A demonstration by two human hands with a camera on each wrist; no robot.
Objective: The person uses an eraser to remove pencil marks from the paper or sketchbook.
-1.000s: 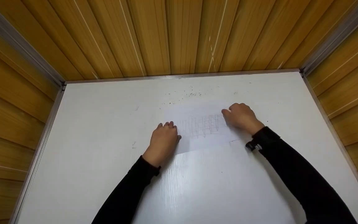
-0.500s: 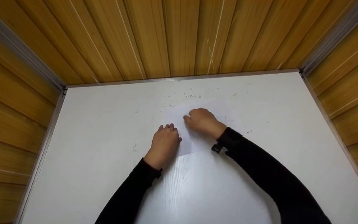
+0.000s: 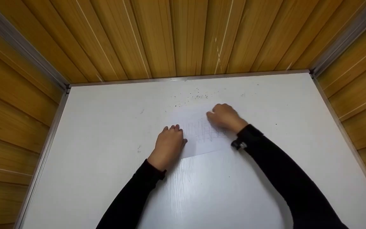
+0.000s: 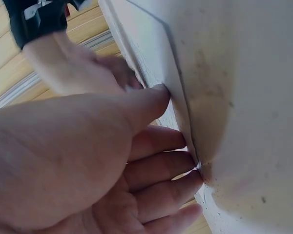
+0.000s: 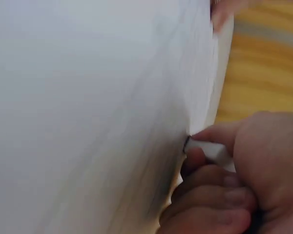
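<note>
Two hands work one thin sheet of paper [image 3: 202, 140] on your white table [image 3: 91, 127]: left hand [image 3: 168, 143] presses its edge flat with straight fingers, right hand [image 3: 224, 117] pinches a small eraser [image 5: 207, 148] against it. Light, easily creased (hold it near the rubbing); only unreadable pencil hatching

A white table [image 3: 91, 127] carries a sheet of paper [image 3: 202, 140] with pencil scribbles, and dark crumbs [image 3: 195, 96] lie scattered just behind the sheet.

Bright, even light; glare on the white table [image 3: 202, 190]; wrist views blurred.
</note>
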